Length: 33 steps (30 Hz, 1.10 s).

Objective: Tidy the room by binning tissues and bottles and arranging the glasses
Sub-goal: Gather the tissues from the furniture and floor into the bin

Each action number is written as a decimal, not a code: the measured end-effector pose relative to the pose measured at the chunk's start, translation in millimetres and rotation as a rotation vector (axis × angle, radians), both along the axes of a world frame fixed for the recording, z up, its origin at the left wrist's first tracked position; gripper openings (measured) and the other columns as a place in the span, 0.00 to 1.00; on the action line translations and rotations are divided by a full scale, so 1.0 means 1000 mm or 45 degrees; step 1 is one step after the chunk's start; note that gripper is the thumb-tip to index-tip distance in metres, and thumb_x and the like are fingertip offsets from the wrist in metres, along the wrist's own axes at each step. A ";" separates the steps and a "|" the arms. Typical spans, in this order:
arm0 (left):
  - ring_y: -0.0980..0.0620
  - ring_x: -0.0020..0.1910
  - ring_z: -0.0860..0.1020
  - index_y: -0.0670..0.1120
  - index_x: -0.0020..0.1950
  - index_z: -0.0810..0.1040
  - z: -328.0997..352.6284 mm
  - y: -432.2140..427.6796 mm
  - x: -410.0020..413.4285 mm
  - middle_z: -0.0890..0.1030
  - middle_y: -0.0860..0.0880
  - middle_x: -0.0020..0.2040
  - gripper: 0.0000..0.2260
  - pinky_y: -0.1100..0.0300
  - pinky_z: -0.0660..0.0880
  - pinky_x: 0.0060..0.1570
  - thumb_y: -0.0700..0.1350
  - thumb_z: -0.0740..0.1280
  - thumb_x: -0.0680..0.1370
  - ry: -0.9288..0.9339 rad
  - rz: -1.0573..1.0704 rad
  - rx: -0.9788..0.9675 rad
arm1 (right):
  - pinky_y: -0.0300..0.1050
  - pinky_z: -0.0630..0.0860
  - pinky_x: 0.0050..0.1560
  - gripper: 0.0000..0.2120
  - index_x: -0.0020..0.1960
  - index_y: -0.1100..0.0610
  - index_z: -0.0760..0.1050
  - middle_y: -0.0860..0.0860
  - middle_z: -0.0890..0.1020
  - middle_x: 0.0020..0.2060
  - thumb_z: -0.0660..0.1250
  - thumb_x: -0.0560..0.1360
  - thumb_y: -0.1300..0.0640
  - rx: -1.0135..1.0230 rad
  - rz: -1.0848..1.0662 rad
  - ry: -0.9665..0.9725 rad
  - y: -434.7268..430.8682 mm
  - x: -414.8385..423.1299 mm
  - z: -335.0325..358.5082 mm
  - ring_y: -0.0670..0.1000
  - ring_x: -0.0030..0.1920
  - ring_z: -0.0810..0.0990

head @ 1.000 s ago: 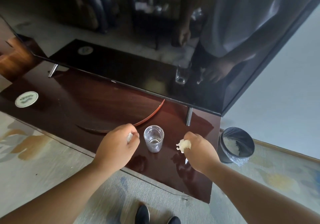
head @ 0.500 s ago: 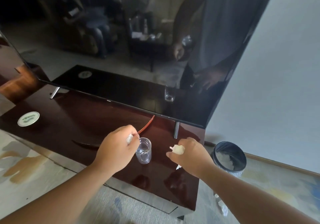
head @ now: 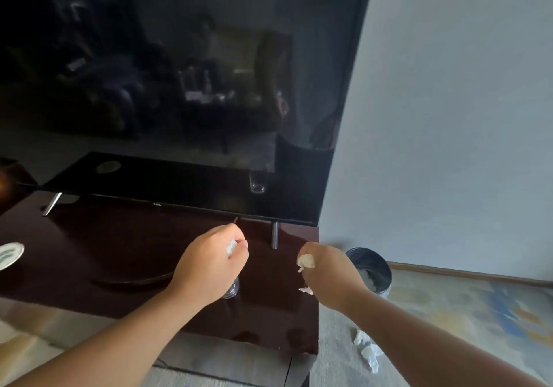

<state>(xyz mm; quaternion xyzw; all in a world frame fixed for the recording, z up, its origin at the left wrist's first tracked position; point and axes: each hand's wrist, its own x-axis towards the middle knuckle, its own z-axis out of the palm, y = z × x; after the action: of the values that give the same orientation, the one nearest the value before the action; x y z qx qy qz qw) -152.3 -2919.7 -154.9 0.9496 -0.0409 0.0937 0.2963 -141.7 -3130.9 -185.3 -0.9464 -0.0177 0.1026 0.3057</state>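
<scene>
My left hand (head: 209, 262) is closed on a small white tissue (head: 231, 247) above the dark wooden TV stand (head: 119, 249). It covers most of a clear glass (head: 232, 289) standing on the stand; only the glass's base shows. My right hand (head: 326, 273) is closed on a crumpled tissue (head: 305, 261) over the stand's right end. A black-lined bin (head: 371, 270) stands on the floor just right of that hand, with white tissue inside. More crumpled tissue (head: 367, 349) lies on the floor beside the stand.
A large black TV (head: 179, 87) on metal feet fills the back of the stand and reflects the room. A round white coaster (head: 9, 255) lies at the stand's left edge. A grey wall rises on the right above a patterned floor.
The view has tilted upward and both hands have shifted right, the right hand with its tissue closer to the bin. The left hand now hides most of the glass.
</scene>
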 end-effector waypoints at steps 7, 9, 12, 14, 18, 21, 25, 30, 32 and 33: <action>0.54 0.37 0.76 0.48 0.40 0.75 0.012 0.002 -0.016 0.77 0.54 0.37 0.06 0.63 0.70 0.33 0.43 0.63 0.77 -0.054 -0.126 -0.029 | 0.44 0.82 0.40 0.11 0.52 0.48 0.76 0.50 0.81 0.45 0.60 0.78 0.62 0.061 -0.073 -0.091 0.010 -0.033 0.024 0.50 0.41 0.82; 0.54 0.37 0.76 0.49 0.40 0.75 0.011 0.003 -0.020 0.77 0.55 0.37 0.06 0.64 0.70 0.33 0.43 0.63 0.77 -0.056 -0.167 -0.026 | 0.43 0.81 0.40 0.05 0.51 0.48 0.76 0.49 0.80 0.47 0.64 0.78 0.56 0.076 -0.099 -0.136 0.013 -0.041 0.031 0.49 0.42 0.82; 0.55 0.37 0.76 0.50 0.41 0.75 0.011 0.000 -0.025 0.76 0.56 0.37 0.06 0.68 0.67 0.33 0.44 0.63 0.78 -0.083 -0.244 -0.018 | 0.36 0.74 0.39 0.11 0.56 0.47 0.75 0.46 0.77 0.51 0.68 0.75 0.47 0.066 -0.140 -0.163 0.017 -0.057 0.039 0.47 0.45 0.78; 0.55 0.36 0.76 0.50 0.41 0.74 0.010 -0.005 -0.026 0.75 0.57 0.36 0.06 0.69 0.66 0.32 0.44 0.63 0.78 -0.086 -0.284 -0.020 | 0.35 0.71 0.41 0.17 0.61 0.46 0.72 0.46 0.74 0.54 0.68 0.74 0.45 0.034 -0.155 -0.145 0.016 -0.066 0.041 0.47 0.48 0.76; 0.57 0.36 0.76 0.54 0.41 0.72 0.004 -0.021 -0.028 0.74 0.59 0.36 0.07 0.64 0.74 0.33 0.47 0.62 0.78 -0.077 -0.338 0.013 | 0.38 0.68 0.47 0.18 0.65 0.46 0.65 0.48 0.70 0.59 0.62 0.76 0.52 0.075 -0.150 -0.087 0.005 -0.082 0.045 0.50 0.54 0.72; 0.57 0.36 0.76 0.55 0.40 0.72 0.004 -0.039 -0.027 0.75 0.58 0.35 0.07 0.62 0.74 0.33 0.48 0.61 0.78 -0.067 -0.395 0.021 | 0.34 0.66 0.41 0.21 0.67 0.48 0.62 0.50 0.67 0.58 0.58 0.76 0.62 0.113 -0.152 -0.076 -0.012 -0.089 0.046 0.51 0.54 0.70; 0.56 0.36 0.76 0.52 0.39 0.73 0.008 -0.074 -0.028 0.75 0.57 0.35 0.08 0.55 0.75 0.34 0.46 0.63 0.78 -0.077 -0.484 -0.019 | 0.40 0.68 0.39 0.20 0.63 0.51 0.62 0.51 0.67 0.54 0.53 0.75 0.67 0.091 -0.196 -0.102 -0.046 -0.095 0.042 0.52 0.48 0.70; 0.55 0.35 0.75 0.50 0.38 0.74 0.005 -0.131 -0.028 0.76 0.54 0.35 0.08 0.50 0.75 0.36 0.47 0.61 0.77 -0.022 -0.528 -0.044 | 0.38 0.68 0.36 0.22 0.64 0.50 0.61 0.49 0.66 0.55 0.54 0.74 0.68 0.038 -0.200 -0.088 -0.102 -0.101 0.033 0.49 0.46 0.71; 0.54 0.36 0.75 0.50 0.38 0.73 0.004 -0.158 -0.029 0.76 0.54 0.35 0.08 0.51 0.75 0.36 0.47 0.61 0.77 -0.006 -0.533 -0.057 | 0.39 0.67 0.35 0.23 0.64 0.48 0.61 0.48 0.66 0.55 0.53 0.74 0.67 0.033 -0.201 -0.084 -0.128 -0.102 0.030 0.48 0.45 0.71; 0.53 0.36 0.75 0.50 0.38 0.73 0.003 -0.173 -0.030 0.76 0.53 0.35 0.08 0.52 0.74 0.36 0.46 0.61 0.77 0.007 -0.529 -0.063 | 0.39 0.67 0.35 0.23 0.65 0.48 0.60 0.48 0.66 0.55 0.53 0.74 0.67 0.029 -0.199 -0.082 -0.142 -0.103 0.029 0.48 0.45 0.72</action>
<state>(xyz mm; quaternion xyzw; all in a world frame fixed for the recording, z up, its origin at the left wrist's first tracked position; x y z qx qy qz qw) -182.2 -3092.5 -152.2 0.9134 -0.2327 0.0292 0.3326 -244.3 -3273.2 -156.7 -0.9441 0.0454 0.0479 0.3230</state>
